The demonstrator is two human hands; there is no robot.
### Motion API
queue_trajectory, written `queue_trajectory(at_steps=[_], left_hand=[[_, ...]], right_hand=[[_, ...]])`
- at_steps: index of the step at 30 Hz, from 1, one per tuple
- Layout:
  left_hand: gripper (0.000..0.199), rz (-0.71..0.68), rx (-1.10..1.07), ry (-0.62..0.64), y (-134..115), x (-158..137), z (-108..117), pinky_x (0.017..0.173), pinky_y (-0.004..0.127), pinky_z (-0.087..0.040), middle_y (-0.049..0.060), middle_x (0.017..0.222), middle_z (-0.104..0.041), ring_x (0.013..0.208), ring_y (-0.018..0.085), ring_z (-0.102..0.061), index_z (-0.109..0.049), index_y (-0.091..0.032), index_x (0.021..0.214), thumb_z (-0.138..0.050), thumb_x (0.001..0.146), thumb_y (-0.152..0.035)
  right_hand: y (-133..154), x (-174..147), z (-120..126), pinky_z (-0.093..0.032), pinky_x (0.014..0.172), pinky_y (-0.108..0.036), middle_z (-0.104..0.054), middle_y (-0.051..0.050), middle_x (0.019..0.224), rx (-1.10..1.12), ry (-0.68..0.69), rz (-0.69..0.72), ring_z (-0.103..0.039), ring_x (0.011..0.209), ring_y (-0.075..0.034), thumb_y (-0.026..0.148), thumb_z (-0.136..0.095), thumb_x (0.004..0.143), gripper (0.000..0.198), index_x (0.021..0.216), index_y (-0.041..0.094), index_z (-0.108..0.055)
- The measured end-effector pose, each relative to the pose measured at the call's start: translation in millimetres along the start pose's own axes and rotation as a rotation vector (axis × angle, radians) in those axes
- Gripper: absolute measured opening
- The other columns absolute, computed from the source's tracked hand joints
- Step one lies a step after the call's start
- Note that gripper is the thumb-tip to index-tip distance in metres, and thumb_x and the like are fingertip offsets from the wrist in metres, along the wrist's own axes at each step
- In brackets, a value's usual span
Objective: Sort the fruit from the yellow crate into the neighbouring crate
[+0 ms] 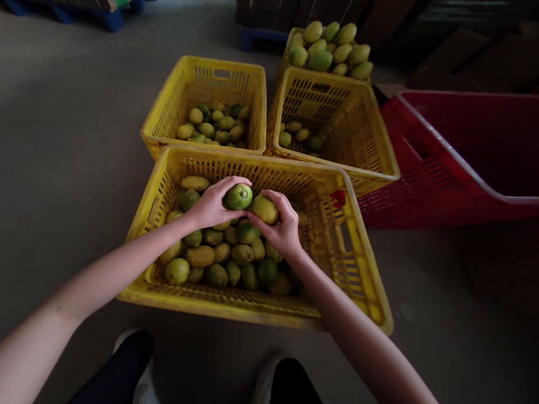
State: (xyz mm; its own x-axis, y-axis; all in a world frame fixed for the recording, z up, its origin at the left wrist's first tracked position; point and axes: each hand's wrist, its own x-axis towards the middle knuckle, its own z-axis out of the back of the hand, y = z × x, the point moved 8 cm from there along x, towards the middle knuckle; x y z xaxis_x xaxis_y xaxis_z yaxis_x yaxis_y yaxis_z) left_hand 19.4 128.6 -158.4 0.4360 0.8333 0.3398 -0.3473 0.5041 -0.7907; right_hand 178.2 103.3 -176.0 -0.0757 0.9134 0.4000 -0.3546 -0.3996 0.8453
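My left hand (213,207) grips a green mango (239,196) over the nearest yellow crate (261,310). Right beside it my right hand (282,225) holds a yellow-green mango (264,208); the two fruits nearly touch. Below both hands lies a heap of several green and yellow mangoes (221,257) filling the crate's left half. The crate's right half shows bare bottom.
Two more yellow crates stand behind: the left one (209,76) with several mangoes, the right one (346,108) with a few. A heaped crate of mangoes (331,48) sits further back. A red crate (464,155) lies at right. My shoes (143,385) are near the front crate.
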Motion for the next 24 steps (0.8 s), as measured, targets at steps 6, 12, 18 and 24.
queue_trajectory(at_steps=[6, 12, 18, 24], left_hand=[[0.049, 0.109, -0.117, 0.030, 7.8, 1.0, -3.6, 0.110, 0.037, -0.042, 0.007, 0.123, -0.065, 0.120, 0.025, -0.059, -0.059, -0.021, 0.115, -0.080, 0.071, -0.029], [0.042, 0.680, -0.724, 0.004, 45.0, -9.6, -20.5, 0.089, 0.040, -0.057, 0.005, 0.110, -0.070, 0.101, 0.024, -0.068, -0.058, -0.022, 0.112, -0.071, 0.076, -0.038], [0.036, 1.124, -1.092, -0.122, 68.7, -27.7, -33.3, 0.059, 0.038, -0.061, 0.010, 0.073, -0.071, 0.064, 0.025, -0.072, -0.062, -0.016, 0.093, -0.047, 0.090, -0.048], [0.032, 1.221, -1.105, -0.126, 79.1, -32.8, -36.1, 0.048, 0.037, -0.058, 0.009, 0.065, -0.070, 0.055, 0.026, -0.070, -0.064, -0.016, 0.090, -0.047, 0.090, -0.043]], right_hand=[[-3.0, 0.3, -2.5, -0.048, 0.101, -0.044, -0.067, -0.005, 0.113, 0.070, 0.028, -0.068, -0.061, 0.106, -0.028, 0.038, -0.082, 0.071, 0.044, 0.111, 0.028, -0.066], [-34.3, -5.4, -15.6, -0.058, 0.075, -0.032, -0.067, 0.003, 0.095, 0.488, 0.021, -0.511, -0.064, 0.085, -0.020, 0.037, -0.083, 0.064, 0.043, 0.103, 0.029, -0.066], [-73.1, -34.0, -38.2, -0.057, 0.051, -0.032, -0.065, -0.002, 0.059, 1.039, -0.135, -1.181, -0.064, 0.056, -0.021, 0.043, -0.056, 0.085, 0.024, 0.080, 0.021, -0.064], [-81.2, -43.6, -34.3, -0.059, 0.055, -0.035, -0.063, -0.002, 0.052, 1.039, -0.259, -1.341, -0.066, 0.058, -0.023, 0.034, -0.049, 0.086, 0.023, 0.079, 0.021, -0.066]])
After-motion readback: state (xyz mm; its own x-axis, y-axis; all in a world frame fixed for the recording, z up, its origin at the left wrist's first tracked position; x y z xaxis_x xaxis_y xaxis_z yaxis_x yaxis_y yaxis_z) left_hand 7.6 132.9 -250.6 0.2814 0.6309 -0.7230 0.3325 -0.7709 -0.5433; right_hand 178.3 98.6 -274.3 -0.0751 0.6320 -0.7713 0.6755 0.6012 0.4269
